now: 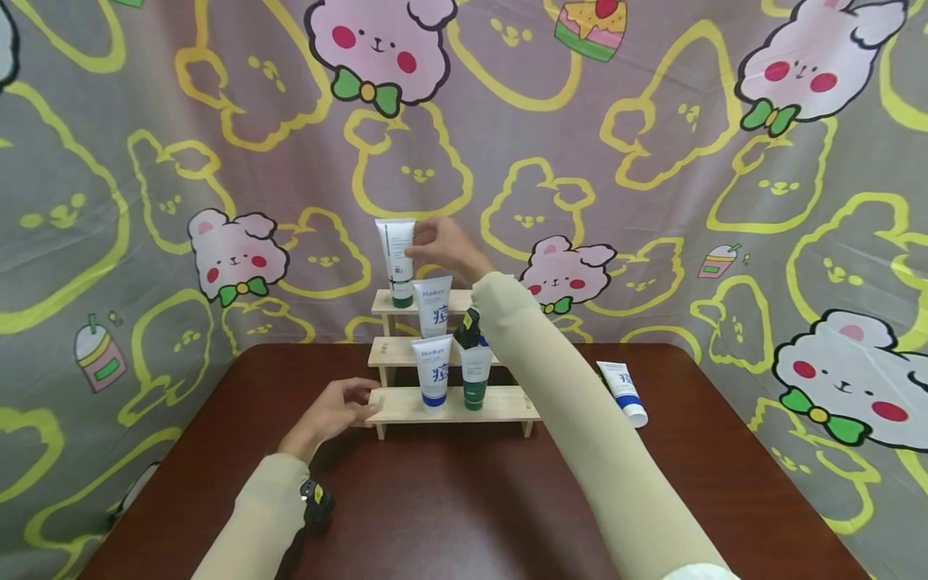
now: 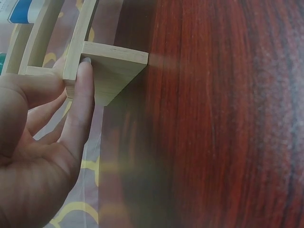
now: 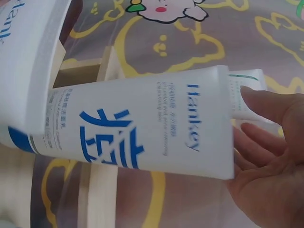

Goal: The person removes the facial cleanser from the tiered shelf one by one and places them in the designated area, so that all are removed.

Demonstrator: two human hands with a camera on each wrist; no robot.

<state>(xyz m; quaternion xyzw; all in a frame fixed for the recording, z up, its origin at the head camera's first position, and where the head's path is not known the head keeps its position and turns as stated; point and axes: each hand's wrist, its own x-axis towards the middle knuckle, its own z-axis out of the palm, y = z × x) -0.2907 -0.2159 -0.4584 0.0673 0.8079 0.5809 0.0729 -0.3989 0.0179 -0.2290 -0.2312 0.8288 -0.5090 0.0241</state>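
A three-step wooden display stand (image 1: pixel 399 409) is on the table. My left hand (image 1: pixel 337 415) pinches the left end of its lowest step, with thumb and a finger at the board's edge in the left wrist view. At the top step, my right hand (image 1: pixel 451 246) pinches the right edge of a white squeeze tube (image 1: pixel 397 251), which stands on its green cap. Below it, a white tube with blue lettering (image 1: pixel 433 304) stands on the middle step. On the lowest step stand a blue-capped tube (image 1: pixel 432 364) and a smaller green-capped tube (image 1: pixel 474 367).
Right of the stand, another blue-capped tube (image 1: pixel 620 388) lies on the dark red-brown table (image 1: pixel 435 507). A patterned cloth (image 1: pixel 507 121) hangs behind and at both sides. My right forearm (image 1: pixel 580 411) covers part of the stand's right side.
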